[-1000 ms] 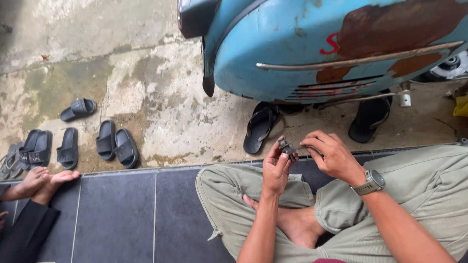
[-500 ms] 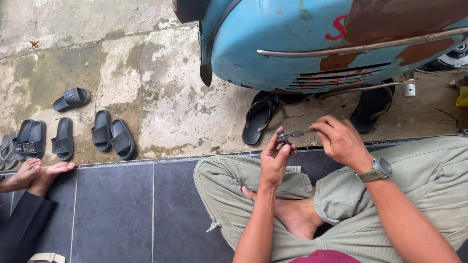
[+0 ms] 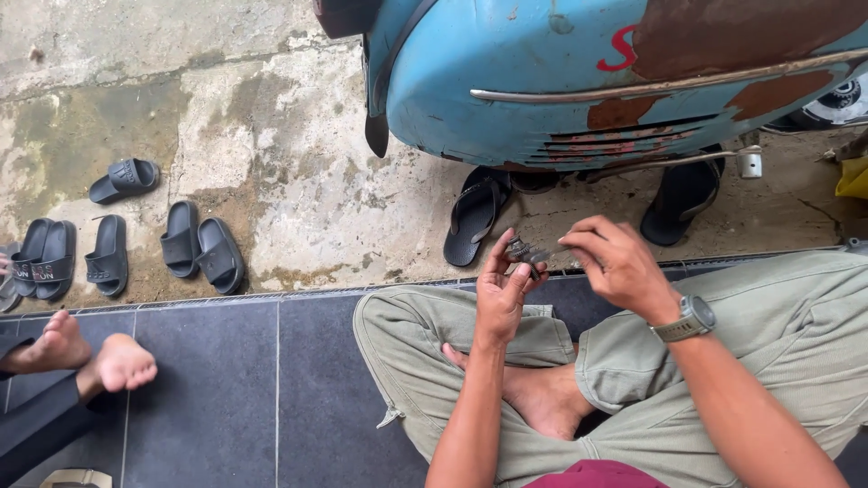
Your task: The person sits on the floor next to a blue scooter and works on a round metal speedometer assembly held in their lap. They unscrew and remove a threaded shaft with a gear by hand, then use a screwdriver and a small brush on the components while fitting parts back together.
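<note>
a small dark metal part (image 3: 524, 251) is held up just in front of the blue scooter (image 3: 579, 81), below its rusty side panel. the part is pinched by the left hand (image 3: 500, 294), fingers curled round its near end. the right hand (image 3: 615, 264) is brought in from the other side, fingertips (image 3: 571, 242) gathered close to the part; whether they actually touch it cannot be told. the two hands are kept close together, above the crossed legs in olive trousers (image 3: 425, 361). a grey watch (image 3: 687, 318) is worn on the right wrist.

under the scooter, one black sandal (image 3: 472, 217) is seen on the concrete (image 3: 298, 172), and a second black sandal (image 3: 680, 203) lies further along beneath the chrome trim. well away from the scooter, across the concrete, a row of black slides (image 3: 194, 244) is laid out beside the edge of the dark tiles (image 3: 208, 398). further from the scooter still, another person's bare feet (image 3: 86, 357) are rested on the tiles.
</note>
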